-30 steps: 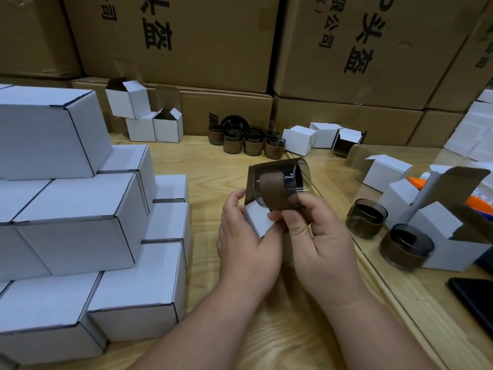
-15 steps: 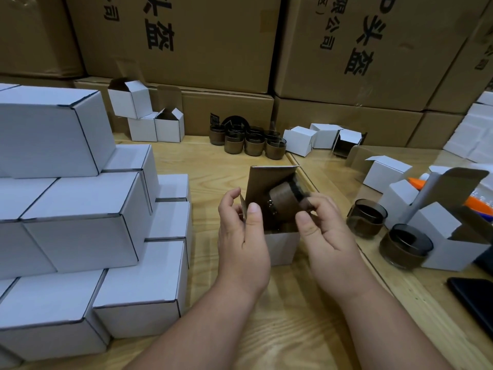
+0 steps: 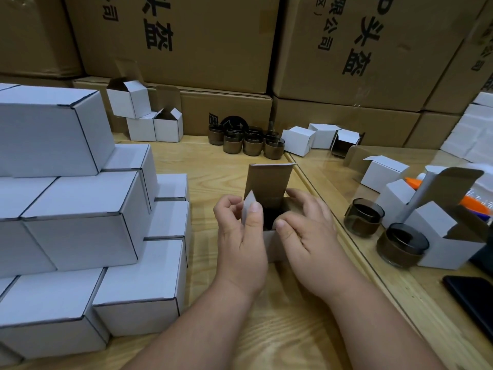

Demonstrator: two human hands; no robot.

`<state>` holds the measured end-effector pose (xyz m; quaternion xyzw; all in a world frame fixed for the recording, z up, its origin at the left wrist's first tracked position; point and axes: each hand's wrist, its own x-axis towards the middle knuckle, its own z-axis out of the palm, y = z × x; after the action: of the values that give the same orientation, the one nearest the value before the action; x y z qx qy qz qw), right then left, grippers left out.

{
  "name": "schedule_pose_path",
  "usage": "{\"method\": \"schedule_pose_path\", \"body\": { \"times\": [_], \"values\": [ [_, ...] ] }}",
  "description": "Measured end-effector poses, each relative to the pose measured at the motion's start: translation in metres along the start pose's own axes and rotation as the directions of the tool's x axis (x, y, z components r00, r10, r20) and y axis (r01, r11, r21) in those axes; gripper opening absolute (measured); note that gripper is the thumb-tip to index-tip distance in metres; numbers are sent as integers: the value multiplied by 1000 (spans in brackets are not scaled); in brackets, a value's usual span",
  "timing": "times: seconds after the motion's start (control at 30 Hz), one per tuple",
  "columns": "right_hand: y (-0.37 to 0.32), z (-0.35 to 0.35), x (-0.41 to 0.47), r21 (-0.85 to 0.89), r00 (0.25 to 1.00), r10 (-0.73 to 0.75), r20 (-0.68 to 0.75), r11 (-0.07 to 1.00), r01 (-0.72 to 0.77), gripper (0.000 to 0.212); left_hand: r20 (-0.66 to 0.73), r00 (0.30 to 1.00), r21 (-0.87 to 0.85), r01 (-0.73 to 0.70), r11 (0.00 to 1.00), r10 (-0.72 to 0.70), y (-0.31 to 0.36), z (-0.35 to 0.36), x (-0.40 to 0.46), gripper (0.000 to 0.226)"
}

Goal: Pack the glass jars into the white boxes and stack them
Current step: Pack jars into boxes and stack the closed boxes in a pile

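A small white box [image 3: 274, 247] stands upright on the wooden table [image 3: 213, 166] in front of me, its brown-lined lid flap [image 3: 268, 180] raised at the far side and a dark glass jar [image 3: 272, 218] sitting down inside it. My left hand [image 3: 240, 236] pinches the box's left side flap [image 3: 249, 209] between thumb and curled fingers. My right hand [image 3: 306, 228] curls over the box's right edge, fingers bent around the rim there. Bare tabletop lies open beyond the box and near me between my forearms. Just left, a stepped stack of closed white boxes [image 3: 77, 217] rises in several tiers and fills the left side, its nearest edge close beside my left hand. To the right a raised table edge strip [image 3: 333, 222] runs from far to near, and past it two loose jars [image 3: 384, 233] sit beside several open white boxes [image 3: 440, 231]. A black phone [image 3: 472, 297] lies at the near right edge. Farther off, a cluster of jars [image 3: 245, 141] stands by more small boxes [image 3: 309, 138], and another few open boxes [image 3: 145, 116] sit far left. Large brown cartons [image 3: 213, 44] wall off the far side.
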<state>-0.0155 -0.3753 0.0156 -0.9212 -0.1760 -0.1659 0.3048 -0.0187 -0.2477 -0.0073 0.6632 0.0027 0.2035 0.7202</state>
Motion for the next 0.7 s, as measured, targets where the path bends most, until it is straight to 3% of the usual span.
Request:
{"method": "schedule_pose_path", "body": {
  "times": [0.1, 0.17, 0.23, 0.33, 0.53, 0.7],
  "values": [
    [-1, 2, -1, 7, 999, -13, -41, 1000, 14, 25, -17, 1000, -6, -23, 1000, 23, -2, 0, 0, 27],
    [-3, 3, -3, 189, 989, 25, -147, 982, 4, 23, -21, 1000, 9, -5, 1000, 6, -4, 0, 1, 26],
    [-2, 4, -2, 476, 944, 194, -266, 878, -46, 26, -19, 999, 37, 46, 998, -45, -6, 1, 2, 20],
    [3, 2, 4, 753, 859, 448, -247, 647, -121, 29, 3, 996, 85, 85, 993, -85, -7, 1, 2, 23],
    [14, 7, 9, 821, 888, 460, -9, 511, -257, 47, 43, 998, 109, 46, 993, -51, -4, 1, 1, 26],
    [10, 8, 10, 788, 911, 411, -8, 564, -247, 57, 65, 998, 46, 3, 999, -6, 1, 1, -1, 52]
  ]
}}
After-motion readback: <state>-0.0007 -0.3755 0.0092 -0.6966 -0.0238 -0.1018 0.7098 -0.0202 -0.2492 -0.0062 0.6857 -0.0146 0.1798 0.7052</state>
